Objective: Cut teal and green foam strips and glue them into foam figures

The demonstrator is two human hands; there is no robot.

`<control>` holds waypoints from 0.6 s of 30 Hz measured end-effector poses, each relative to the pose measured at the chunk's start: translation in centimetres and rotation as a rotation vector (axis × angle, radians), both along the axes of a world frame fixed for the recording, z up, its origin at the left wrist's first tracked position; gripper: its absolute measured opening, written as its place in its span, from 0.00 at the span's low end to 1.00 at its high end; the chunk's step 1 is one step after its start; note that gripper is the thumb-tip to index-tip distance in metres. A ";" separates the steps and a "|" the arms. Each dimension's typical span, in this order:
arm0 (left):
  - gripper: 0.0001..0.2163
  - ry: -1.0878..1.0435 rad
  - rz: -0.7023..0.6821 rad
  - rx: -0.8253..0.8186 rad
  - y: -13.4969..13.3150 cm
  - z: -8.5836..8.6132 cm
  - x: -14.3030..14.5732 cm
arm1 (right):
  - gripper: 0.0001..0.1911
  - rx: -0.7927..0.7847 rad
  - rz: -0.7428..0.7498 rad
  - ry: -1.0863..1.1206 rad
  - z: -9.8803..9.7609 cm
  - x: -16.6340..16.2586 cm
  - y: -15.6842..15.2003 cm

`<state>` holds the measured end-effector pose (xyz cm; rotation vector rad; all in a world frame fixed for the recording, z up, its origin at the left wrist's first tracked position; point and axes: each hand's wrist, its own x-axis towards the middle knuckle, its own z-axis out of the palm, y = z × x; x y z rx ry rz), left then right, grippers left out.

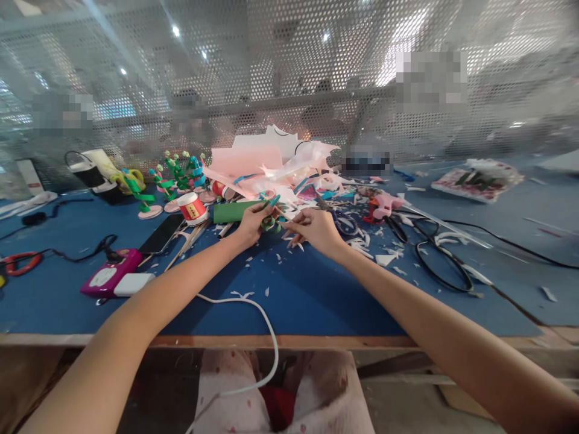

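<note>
My left hand (251, 224) and my right hand (315, 230) meet over the blue table top (289, 295), near its far middle. Both are closed in a pinch on a thin wooden stick (277, 208) wound with green paper strip (270, 223). The stick slants up to the left, and a teal tip shows above my left fingers. A green paper roll (230, 211) lies just behind my left hand. White paper scraps (362, 246) litter the cloth around both hands.
Pink and white paper (271, 160) is heaped behind the hands. Finished green spiral figures on pink bases (151, 205) stand at the left, beside a red-and-white cup (192, 208), a phone (160, 234) and a magenta device (111, 274). Scissors (446, 268) and cables lie right. A perforated screen closes the back.
</note>
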<state>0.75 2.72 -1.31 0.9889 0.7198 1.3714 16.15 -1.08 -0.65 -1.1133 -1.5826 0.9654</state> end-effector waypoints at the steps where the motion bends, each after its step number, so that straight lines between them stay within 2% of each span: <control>1: 0.15 0.004 -0.006 0.004 0.0 0.0 0.0 | 0.23 -0.013 0.015 0.011 0.1 0.0 0.0; 5: 0.14 0.014 -0.020 0.016 0.1 -0.1 -0.1 | 0.21 -0.076 0.089 0.059 0.2 0.0 -0.1; 9: 0.15 0.032 -0.020 0.007 0.5 -0.6 -0.2 | 0.17 -0.085 0.145 -0.003 0.3 -0.1 0.0; 12: 0.17 0.008 -0.025 0.024 0.8 -0.9 -0.3 | 0.18 -0.106 0.175 -0.025 0.2 -0.2 0.1; 18: 0.16 0.001 0.000 0.011 0.4 -0.5 -0.1 | 0.23 -0.039 0.012 -0.018 0.1 0.1 0.1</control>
